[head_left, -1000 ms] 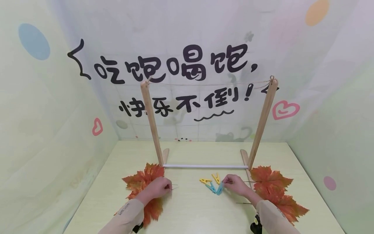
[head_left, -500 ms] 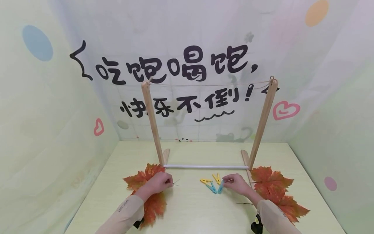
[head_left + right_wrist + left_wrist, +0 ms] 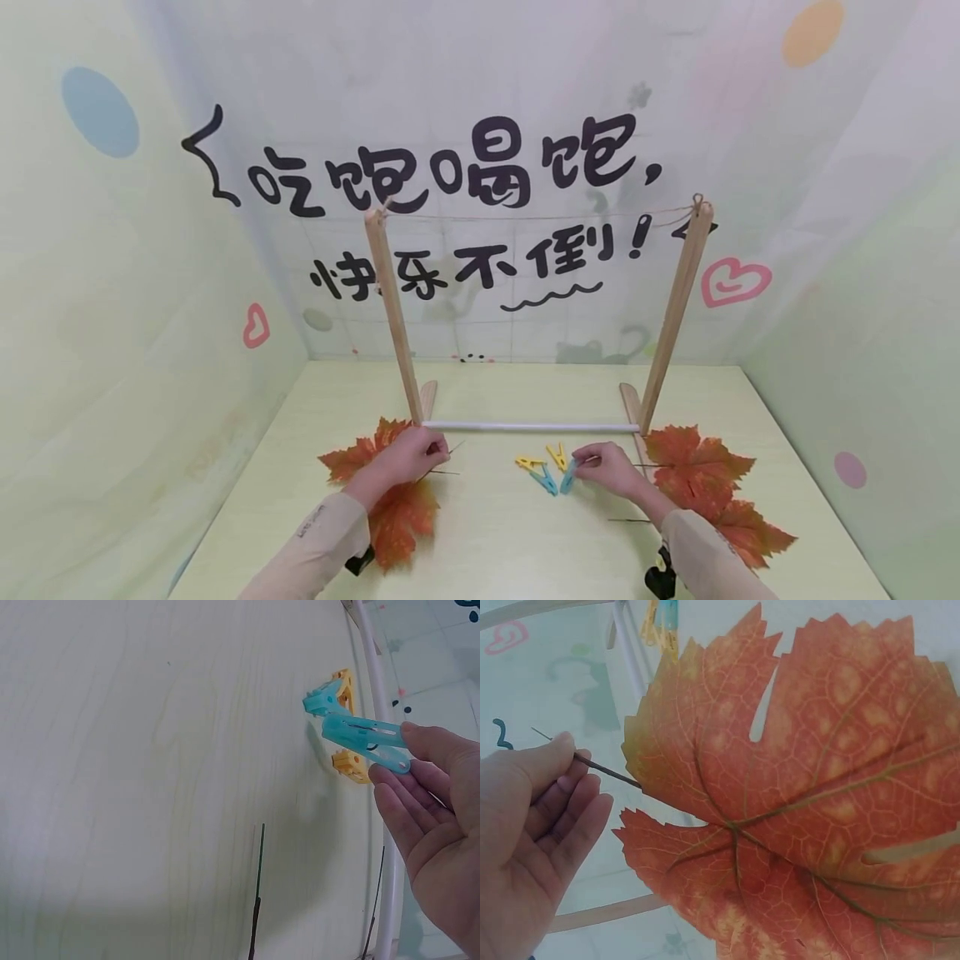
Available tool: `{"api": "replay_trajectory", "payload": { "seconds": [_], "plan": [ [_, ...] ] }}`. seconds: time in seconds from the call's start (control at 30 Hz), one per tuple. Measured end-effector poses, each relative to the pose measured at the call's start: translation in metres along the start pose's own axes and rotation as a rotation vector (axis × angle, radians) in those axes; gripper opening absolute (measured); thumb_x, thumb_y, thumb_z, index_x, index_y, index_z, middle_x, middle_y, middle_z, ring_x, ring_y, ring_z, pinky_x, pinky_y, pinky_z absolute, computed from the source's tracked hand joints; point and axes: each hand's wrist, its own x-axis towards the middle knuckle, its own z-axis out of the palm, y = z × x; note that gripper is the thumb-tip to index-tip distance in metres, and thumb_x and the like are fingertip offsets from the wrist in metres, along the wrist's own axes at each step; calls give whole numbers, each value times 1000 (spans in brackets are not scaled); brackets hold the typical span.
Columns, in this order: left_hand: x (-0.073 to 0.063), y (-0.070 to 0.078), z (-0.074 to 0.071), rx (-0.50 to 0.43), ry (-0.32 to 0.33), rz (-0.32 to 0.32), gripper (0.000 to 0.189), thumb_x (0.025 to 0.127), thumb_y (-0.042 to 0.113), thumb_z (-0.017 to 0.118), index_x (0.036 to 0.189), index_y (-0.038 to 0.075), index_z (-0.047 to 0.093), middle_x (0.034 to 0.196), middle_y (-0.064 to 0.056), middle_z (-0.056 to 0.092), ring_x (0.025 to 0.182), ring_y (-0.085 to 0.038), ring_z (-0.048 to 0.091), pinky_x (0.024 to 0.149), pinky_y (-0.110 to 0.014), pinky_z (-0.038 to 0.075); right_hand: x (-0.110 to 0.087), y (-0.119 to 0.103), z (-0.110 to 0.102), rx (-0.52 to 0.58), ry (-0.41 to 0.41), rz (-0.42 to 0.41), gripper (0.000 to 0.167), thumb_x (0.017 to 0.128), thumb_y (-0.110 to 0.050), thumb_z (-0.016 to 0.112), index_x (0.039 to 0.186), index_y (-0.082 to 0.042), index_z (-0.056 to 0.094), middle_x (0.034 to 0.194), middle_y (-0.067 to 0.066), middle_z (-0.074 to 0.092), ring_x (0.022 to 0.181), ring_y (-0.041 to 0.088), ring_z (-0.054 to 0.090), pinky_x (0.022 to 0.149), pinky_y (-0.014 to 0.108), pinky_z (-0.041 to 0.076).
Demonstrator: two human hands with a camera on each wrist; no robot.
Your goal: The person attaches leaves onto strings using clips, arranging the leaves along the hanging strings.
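My left hand [image 3: 415,452] pinches the thin dark stem [image 3: 606,771] of an orange-red artificial maple leaf [image 3: 810,750] between thumb and fingers. In the head view this leaf [image 3: 405,521] spreads below the wrist, and another maple leaf [image 3: 351,458] lies partly hidden behind the hand. With thumb and fingertips, my right hand [image 3: 609,468] holds a light blue clothespin [image 3: 346,730] by its handle ends. Beside it lie another blue clothespin [image 3: 545,480] and two yellow ones, a yellow clothespin [image 3: 530,462] among them.
A stand rises behind the hands, with a left wooden post [image 3: 393,321], a right wooden post [image 3: 678,312], a white rod [image 3: 525,427] low between them and a string [image 3: 517,218] across the top. Two more maple leaves, one leaf [image 3: 697,467] farther back, lie at the right.
My left hand has moved away from me and slightly right, its stem tip tilting upward, and the leaf below the wrist has shifted right. My right hand stays nearly still with the blue clothespin.
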Motion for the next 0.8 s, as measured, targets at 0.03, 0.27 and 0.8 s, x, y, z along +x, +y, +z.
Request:
{"api": "replay_trajectory", "payload": {
  "seconds": [0.03, 0.27, 0.8],
  "plan": [
    [1, 2, -2, -6, 7, -1, 9, 85, 9, 62, 76, 10, 62, 64, 7, 53, 55, -6, 45, 50, -20, 42, 0, 0, 0, -4, 1, 2, 30, 81, -5, 65, 104, 14, 60, 93, 21, 65, 83, 28, 63, 66, 27, 53],
    [8, 10, -16, 2, 49, -15, 8, 86, 10, 61, 79, 9, 63, 66, 5, 55, 56, -7, 44, 50, -20, 41, 2, -1, -3, -19, 12, 13, 31, 81, -6, 65, 104, 13, 60, 94, 20, 65, 83, 25, 63, 67, 26, 53],
    [23, 22, -48, -20, 178, 17, 10, 87, 14, 61, 79, 8, 61, 66, 5, 53, 57, -8, 45, 52, -21, 42, 12, -15, -13, 11, 44, -4, 32, 81, -9, 67, 104, 12, 61, 92, 18, 65, 81, 24, 64, 67, 27, 53]
  ]
}}
